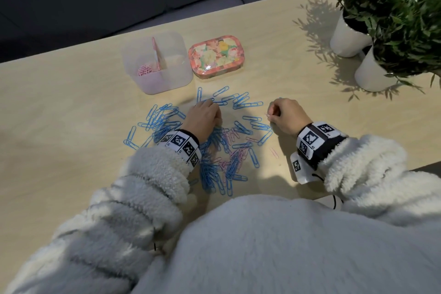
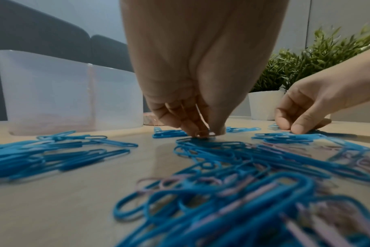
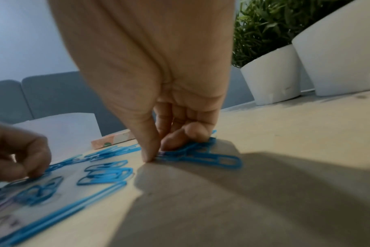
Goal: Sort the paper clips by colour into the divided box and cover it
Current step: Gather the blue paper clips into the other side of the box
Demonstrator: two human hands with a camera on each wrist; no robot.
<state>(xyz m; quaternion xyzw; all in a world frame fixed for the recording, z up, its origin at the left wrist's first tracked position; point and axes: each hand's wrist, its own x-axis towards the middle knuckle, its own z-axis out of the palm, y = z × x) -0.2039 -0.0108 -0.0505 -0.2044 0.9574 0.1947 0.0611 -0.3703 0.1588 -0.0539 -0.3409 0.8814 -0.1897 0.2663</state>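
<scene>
Blue paper clips (image 1: 162, 124) lie scattered over the wooden table (image 1: 71, 107), with pink clips (image 1: 228, 137) mixed into the pile nearest me. The translucent divided box (image 1: 176, 74) stands behind them; pink clips (image 1: 144, 70) lie in its front left compartment. Its floral lid (image 1: 216, 56) lies flat to the right. My left hand (image 1: 210, 104) is curled, fingertips (image 2: 197, 132) pinched together on the table, a thin clip wire showing between them. My right hand (image 1: 270, 114) pinches a small pink clip (image 1: 267, 115) between thumb and forefinger (image 3: 150, 155), its other fingers resting on blue clips (image 3: 201, 155).
Two white pots (image 1: 346, 38) with green plants stand at the table's back right. A lone pink clip (image 1: 274, 152) lies by my right wrist. The table's far edge runs just behind the box. Dark sofa cushions (image 3: 53, 93) lie beyond.
</scene>
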